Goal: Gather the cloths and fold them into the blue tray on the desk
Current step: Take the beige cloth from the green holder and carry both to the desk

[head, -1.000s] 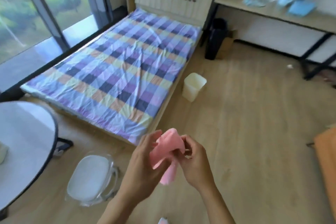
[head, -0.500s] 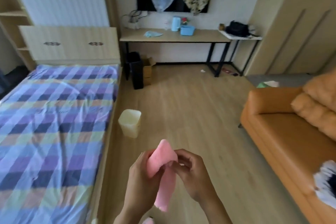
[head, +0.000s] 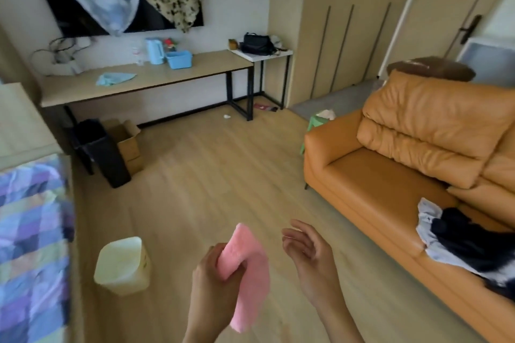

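Pink cloth (head: 245, 273) pinched in the left hand (head: 214, 284), right hand (head: 309, 256) free beside it.

Left fingers close around the cloth's upper fold while the rest hangs loose over the wooden floor; the right hand's fingers are spread and slightly curled, holding nothing, just apart from the cloth. Far across the room the blue tray (head: 179, 59) sits on the desk (head: 156, 78), touching a light-blue kettle (head: 155, 51), with a teal cloth (head: 114, 78) lying crumpled further left on the desktop. A cream bin (head: 122, 264) near the left hand carries a small green mark too blurred to read. On the orange sofa (head: 390, 175) a dark-and-white garment (head: 457, 237) runs out of view at the right edge. The checked bed (head: 30, 231) is cut off at the left. No writing is legible anywhere.
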